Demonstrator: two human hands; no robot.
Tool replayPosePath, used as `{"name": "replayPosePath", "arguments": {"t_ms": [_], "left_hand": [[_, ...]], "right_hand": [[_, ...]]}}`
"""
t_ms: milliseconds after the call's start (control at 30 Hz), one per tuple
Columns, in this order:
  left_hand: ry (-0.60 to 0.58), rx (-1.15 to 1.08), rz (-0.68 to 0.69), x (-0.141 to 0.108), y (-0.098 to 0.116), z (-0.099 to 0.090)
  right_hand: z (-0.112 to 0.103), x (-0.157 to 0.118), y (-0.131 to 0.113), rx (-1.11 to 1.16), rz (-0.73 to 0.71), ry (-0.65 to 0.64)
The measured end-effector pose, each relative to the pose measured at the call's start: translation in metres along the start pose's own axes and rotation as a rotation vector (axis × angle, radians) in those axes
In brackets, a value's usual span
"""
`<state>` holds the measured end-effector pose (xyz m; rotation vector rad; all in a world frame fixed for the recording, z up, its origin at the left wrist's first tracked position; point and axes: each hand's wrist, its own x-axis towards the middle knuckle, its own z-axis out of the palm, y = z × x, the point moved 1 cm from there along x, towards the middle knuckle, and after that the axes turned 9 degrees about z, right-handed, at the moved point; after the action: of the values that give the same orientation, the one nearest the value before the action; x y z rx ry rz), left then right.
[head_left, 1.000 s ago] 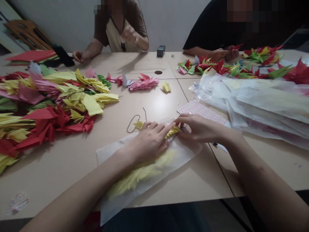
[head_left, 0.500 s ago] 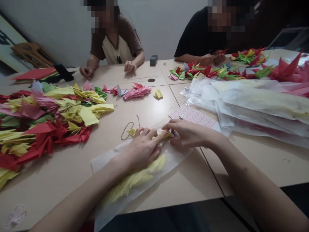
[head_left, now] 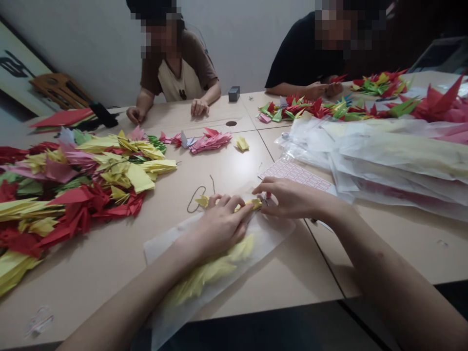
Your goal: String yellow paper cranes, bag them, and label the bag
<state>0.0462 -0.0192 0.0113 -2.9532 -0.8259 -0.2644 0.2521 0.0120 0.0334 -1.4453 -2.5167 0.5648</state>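
Note:
A translucent bag with folded yellow paper pieces inside lies slantwise at the table's near edge. My left hand rests on its upper part, fingers curled over a strip of yellow folded paper that lies on the bag. At the strip's right end my right hand is bent with thumb and fingers close together; a small white and red bit shows between them, too small to make out. A dark cord loop lies left of the strip.
Strings of coloured folded paper cover the left side. Filled translucent bags are stacked at the right, beside a red-printed label sheet. Two people sit opposite, near a small dark box.
The view has shifted slightly. My right hand has changed its finger pose, and the pale crumpled piece at the strip's right end no longer shows there. My left hand stays on the strip.

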Motion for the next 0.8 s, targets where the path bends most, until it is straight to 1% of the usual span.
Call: {"name": "replayPosePath", "arguments": {"t_ms": [133,233,333,400,467,567,600,633,667,733,800], "left_hand": [[-0.013,-0.009,-0.01,-0.002,0.0,0.001],[-0.019,-0.034,-0.016,-0.002,-0.001,0.003],[0.004,-0.145,-0.053,-0.003,-0.002,0.004],[0.068,-0.277,-0.069,-0.006,-0.004,0.002],[0.19,-0.385,-0.099,-0.011,-0.012,-0.006],[0.394,-0.43,-0.18,-0.024,-0.039,-0.025],[0.412,-0.444,-0.188,-0.03,-0.05,-0.03],[0.395,-0.453,-0.188,-0.035,-0.061,-0.034],[0.343,-0.44,-0.213,-0.04,-0.072,-0.036],[0.189,-0.377,-0.239,-0.048,-0.088,-0.035],[0.057,-0.316,-0.251,-0.052,-0.094,-0.029]], "right_hand": [[0.003,0.002,-0.005,0.016,-0.001,-0.023],[0.005,0.004,-0.008,0.012,0.009,-0.016],[0.009,0.005,-0.01,0.005,0.002,-0.002],[0.013,0.006,-0.011,0.007,-0.007,0.01],[0.016,0.008,-0.011,-0.003,-0.015,0.034],[0.018,0.01,-0.013,-0.042,0.004,0.07],[0.018,0.01,-0.014,-0.053,0.016,0.071],[0.018,0.01,-0.014,-0.061,0.029,0.066],[0.017,0.01,-0.014,-0.068,0.042,0.058],[0.016,0.01,-0.013,-0.079,0.041,0.046],[0.015,0.009,-0.013,-0.078,0.008,0.06]]}}
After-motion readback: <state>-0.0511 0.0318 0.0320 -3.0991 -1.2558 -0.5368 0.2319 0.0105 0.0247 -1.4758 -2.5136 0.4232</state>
